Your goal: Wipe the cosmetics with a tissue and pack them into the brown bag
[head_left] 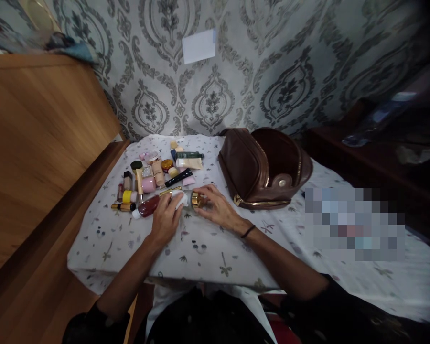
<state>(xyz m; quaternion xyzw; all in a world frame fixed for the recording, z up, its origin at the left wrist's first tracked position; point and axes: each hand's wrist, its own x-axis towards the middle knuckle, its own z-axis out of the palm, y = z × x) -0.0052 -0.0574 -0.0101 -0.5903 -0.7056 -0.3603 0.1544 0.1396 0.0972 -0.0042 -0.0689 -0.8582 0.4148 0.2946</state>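
Observation:
My right hand [215, 205] is closed around the gold cap end of a clear cosmetic bottle [188, 198], which lies on its side. My left hand [166, 212] presses a crumpled white wipe [179, 197] against the other end of that bottle. Beside my left hand lies a dark red bottle with a white cap [147, 207]. Behind my hands are a black tube [179, 177], a pink jar [148, 185], a cream tube [189, 163], a green tube [189, 155] and several other cosmetics.
An unzipped brown leather bag [245, 165] stands right of the cosmetics on the patterned tablecloth [208, 255]. A blurred-out patch [354, 224] covers something at the right. A wooden cabinet [46, 124] borders the left, and a patterned wall [215, 100] rises behind.

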